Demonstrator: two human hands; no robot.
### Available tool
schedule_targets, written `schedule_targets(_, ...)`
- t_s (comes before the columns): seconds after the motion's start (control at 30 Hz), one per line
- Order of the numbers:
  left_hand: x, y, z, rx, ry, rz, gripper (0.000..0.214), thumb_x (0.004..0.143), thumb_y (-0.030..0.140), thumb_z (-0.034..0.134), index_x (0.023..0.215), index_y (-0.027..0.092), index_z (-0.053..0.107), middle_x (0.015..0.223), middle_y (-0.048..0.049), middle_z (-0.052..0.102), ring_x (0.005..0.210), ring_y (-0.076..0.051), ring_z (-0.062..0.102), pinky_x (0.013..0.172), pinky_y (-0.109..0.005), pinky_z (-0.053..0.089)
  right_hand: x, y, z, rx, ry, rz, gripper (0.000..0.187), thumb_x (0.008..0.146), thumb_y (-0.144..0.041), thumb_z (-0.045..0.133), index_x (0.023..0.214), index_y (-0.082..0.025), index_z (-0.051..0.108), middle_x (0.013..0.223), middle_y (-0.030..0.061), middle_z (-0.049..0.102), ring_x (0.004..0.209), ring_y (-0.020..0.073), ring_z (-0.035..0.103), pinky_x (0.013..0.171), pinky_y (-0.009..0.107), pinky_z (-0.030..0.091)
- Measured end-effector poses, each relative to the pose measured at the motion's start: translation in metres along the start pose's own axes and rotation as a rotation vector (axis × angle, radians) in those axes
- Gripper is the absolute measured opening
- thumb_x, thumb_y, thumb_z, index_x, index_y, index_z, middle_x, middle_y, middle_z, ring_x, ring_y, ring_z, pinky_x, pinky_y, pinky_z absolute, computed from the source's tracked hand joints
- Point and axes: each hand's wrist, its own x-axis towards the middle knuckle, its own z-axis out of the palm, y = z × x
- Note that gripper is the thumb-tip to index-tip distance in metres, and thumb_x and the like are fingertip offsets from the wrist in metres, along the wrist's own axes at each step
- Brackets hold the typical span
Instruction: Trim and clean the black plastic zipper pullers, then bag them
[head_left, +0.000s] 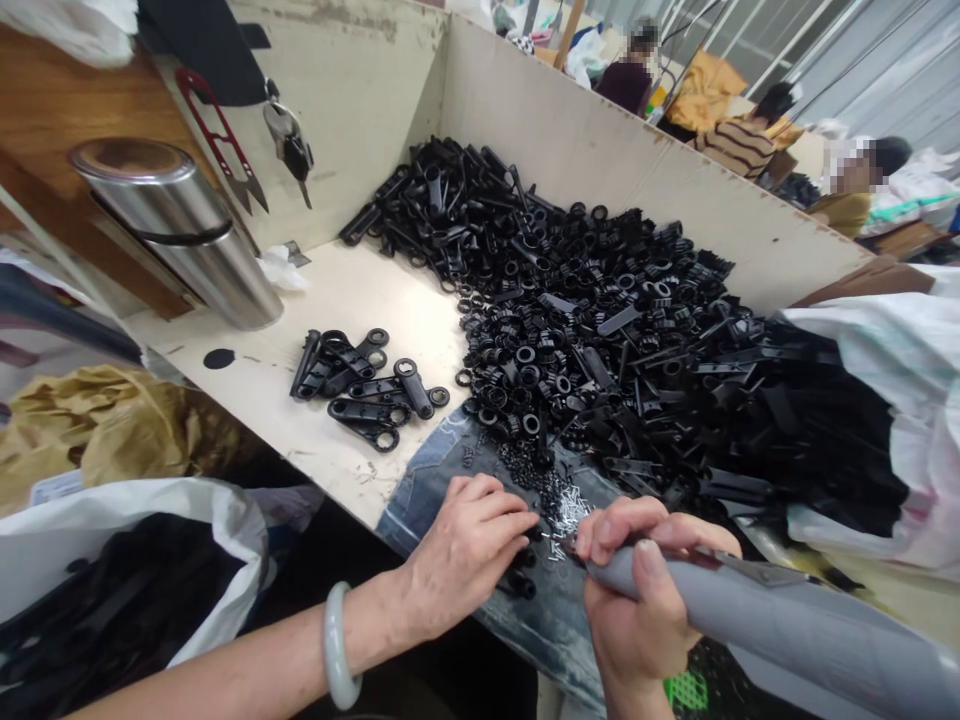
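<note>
My right hand is wrapped round a grey, rod-shaped electric screwdriver, its tip pointing left towards my left hand. My left hand is palm down, with its fingers bent and close together over a black plastic part; the hand hides most of that part and the thumb. Just beyond the fingertips lies a small heap of silver screws, beside tiny black pieces. A worn denim cloth is spread under both hands.
A large pile of black plastic parts fills the table against the board walls. Several ring-ended black levers lie left. A steel flask, red thread snips and white sacks are around. Other people sit beyond.
</note>
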Motion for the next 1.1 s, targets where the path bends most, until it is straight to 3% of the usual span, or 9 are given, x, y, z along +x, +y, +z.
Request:
schedule_targets(0.33, 0.012, -0.006, 0.007, 0.053, -0.096, 0.057, 0.016, 0.102, 0.023, 0.059, 0.112, 0.02, 0.07, 0.1, -0.0021, 0.078, 0.099, -0.021, 0.06, 0.083, -0.041, 0.033, -0.005, 0.006, 0.002, -0.033, -0.01, 0.028, 0.02, 0.084, -0.015, 0.06, 0.094, -0.026, 0.047, 0.069, -0.0079, 0.06, 0.053, 0.0139, 0.052, 0.046, 0.028, 0.049)
schedule_targets(1.1, 0.01, -0.011, 0.007, 0.049, -0.107, 0.044, 0.016, 0.103, 0.027, 0.057, 0.1, 0.022, 0.072, 0.094, -0.0001, 0.078, 0.098, -0.02, 0.057, 0.084, -0.039, 0.032, -0.007, 0.021, 0.0, -0.065, -0.133, 0.074, 0.023, 0.087, -0.012, 0.059, 0.09, -0.026, 0.041, 0.066, -0.0095, 0.059, 0.05, 0.0129, 0.049, 0.049, 0.027, 0.042)
